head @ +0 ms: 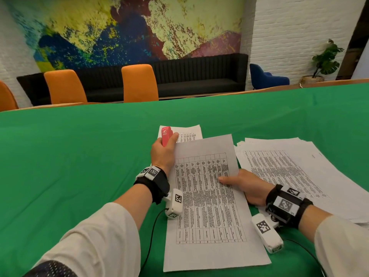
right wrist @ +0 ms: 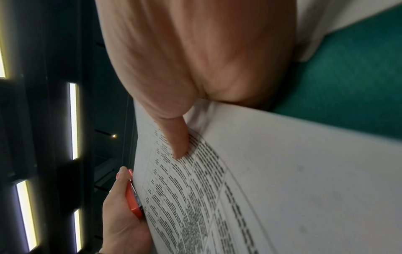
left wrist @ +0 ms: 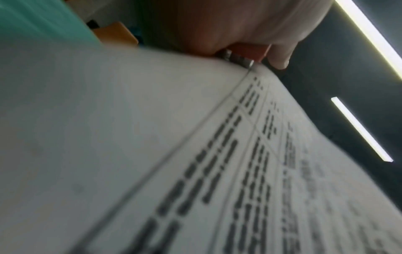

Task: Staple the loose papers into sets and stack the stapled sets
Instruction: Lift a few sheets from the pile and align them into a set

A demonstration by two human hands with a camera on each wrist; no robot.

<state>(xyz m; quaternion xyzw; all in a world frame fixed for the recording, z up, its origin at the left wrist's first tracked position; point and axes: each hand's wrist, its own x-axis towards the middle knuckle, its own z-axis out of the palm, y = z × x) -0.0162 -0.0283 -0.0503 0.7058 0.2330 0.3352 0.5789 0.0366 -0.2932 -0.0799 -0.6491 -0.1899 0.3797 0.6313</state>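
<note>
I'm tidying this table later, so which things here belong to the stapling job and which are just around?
Job:
stapler, in left hand
held set, in right hand
loose pile
far sheets

Just around:
orange chairs
black sofa
blue chair
plant

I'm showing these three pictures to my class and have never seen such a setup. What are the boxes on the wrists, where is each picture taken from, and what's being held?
No machine here: a person wears small cameras on the head and both wrists. The wide picture is the head view; the two close, blurry ones look along each hand. The left hand grips a red stapler at the top corner of a paper set, which the right hand holds by its edge. On the green table lie a loose paper pile and another printed sheet.
</note>
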